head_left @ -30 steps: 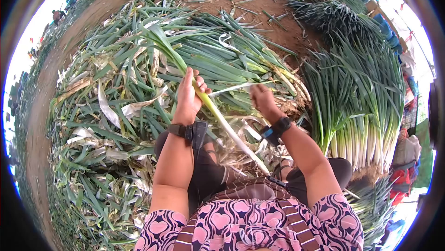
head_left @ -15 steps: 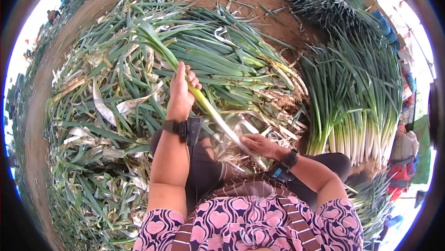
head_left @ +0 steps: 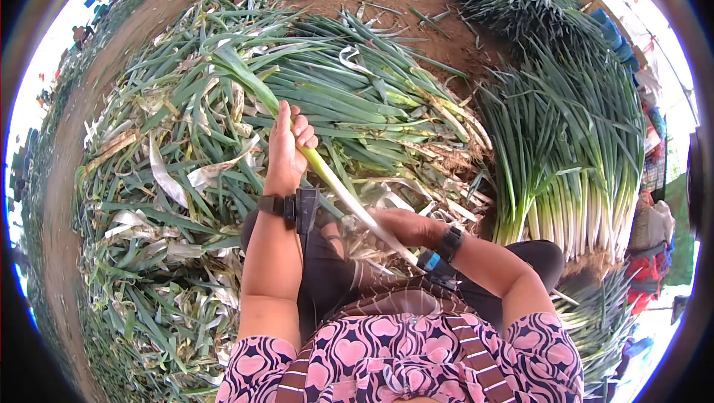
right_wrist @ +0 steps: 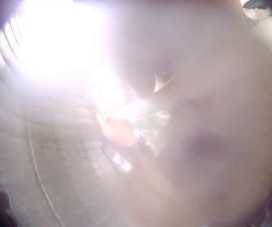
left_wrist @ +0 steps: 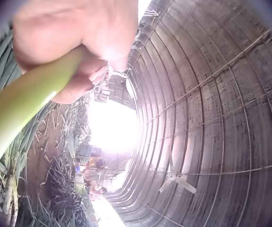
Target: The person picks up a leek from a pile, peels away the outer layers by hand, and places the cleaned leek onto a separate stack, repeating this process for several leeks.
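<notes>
In the head view my left hand grips a long green onion round its pale green part, thumb lying along the stalk. The leaves point up and away to the left, and the white end slants down toward my lap. Lower on the white stalk my right hand is bent inward, its curled fingers at the stalk and partly hidden. The left wrist view has the left hand wrapped around the onion stalk close up. Glare and blur cover most of the right wrist view.
A heap of untrimmed green onions lies ahead, roots to the right. Stripped leaves are piled at the left. Cleaned onions stand in a thick row at the right. Bare soil shows beyond. My knees flank the work.
My right hand came down from the upper right, where it held a pale strip of leaf, to the white stalk, then shifted slightly up along it. The left hand kept its grip, drifting slightly left.
</notes>
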The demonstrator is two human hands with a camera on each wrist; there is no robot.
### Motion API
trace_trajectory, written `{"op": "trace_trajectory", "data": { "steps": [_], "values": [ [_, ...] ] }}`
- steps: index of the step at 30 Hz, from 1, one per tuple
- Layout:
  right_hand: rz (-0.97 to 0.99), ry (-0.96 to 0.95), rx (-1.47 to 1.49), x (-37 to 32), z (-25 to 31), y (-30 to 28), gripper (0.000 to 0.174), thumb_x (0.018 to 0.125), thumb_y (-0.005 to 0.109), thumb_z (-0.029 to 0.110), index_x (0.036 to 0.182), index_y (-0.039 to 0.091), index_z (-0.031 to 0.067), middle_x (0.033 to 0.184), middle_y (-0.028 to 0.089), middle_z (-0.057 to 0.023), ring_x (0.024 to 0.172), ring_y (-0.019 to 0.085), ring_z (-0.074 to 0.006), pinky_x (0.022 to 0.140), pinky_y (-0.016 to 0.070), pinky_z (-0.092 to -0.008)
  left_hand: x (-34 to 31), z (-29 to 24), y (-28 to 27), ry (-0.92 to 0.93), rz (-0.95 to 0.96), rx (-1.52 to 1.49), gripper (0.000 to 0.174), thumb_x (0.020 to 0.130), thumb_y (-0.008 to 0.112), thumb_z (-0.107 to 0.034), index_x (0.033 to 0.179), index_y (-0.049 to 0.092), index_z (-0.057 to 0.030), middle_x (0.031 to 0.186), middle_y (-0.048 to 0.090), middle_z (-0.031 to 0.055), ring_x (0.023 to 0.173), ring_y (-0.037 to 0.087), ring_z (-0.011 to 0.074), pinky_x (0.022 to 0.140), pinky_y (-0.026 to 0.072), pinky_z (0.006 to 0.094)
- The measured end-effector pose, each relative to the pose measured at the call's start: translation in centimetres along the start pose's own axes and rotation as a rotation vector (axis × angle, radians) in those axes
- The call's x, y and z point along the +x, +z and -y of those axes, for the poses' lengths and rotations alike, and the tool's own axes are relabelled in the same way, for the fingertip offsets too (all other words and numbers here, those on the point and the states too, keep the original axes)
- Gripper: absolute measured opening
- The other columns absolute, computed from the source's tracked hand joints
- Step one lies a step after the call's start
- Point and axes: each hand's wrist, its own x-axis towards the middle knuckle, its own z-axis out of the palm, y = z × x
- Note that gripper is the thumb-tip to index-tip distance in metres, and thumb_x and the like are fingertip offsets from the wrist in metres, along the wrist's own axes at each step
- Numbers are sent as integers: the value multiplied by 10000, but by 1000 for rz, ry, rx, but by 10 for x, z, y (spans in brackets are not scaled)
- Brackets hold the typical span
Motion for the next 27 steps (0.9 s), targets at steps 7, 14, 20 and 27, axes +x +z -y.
{"op": "trace_trajectory", "data": {
  "steps": [7,14,20,27],
  "values": [
    [-342,95,-413,44,-40,-38,327,914,471,240,1164,574,54,815,602,-41,695,556,-111,581,458,-277,-5,-8,3,-6,136,-56,338,888,527,-469,907,497,-133,540,294,-60,423,265,50,410,256,201],
    [-416,-9,-1685,6,-128,-166,253,844,535,255,875,600,13,856,611,-230,797,591,-374,712,470,-450,-6,-25,-1,50,126,-63,338,897,516,-460,915,499,-122,547,295,-71,431,264,33,413,249,193],
    [-585,-85,-1411,-26,-108,-153,331,895,479,302,1026,578,15,937,614,-229,897,593,-370,775,459,-451,3,-37,-18,126,-116,25,336,872,578,-440,890,484,-119,556,338,-58,442,307,51,430,274,210],
    [-525,-585,-1062,-14,-41,-15,395,920,517,238,1227,415,12,927,608,-131,826,598,-228,716,477,-338,5,-28,-14,246,-560,164,293,880,596,-379,887,449,-126,580,385,-43,465,353,78,481,332,271]
  ]
}}
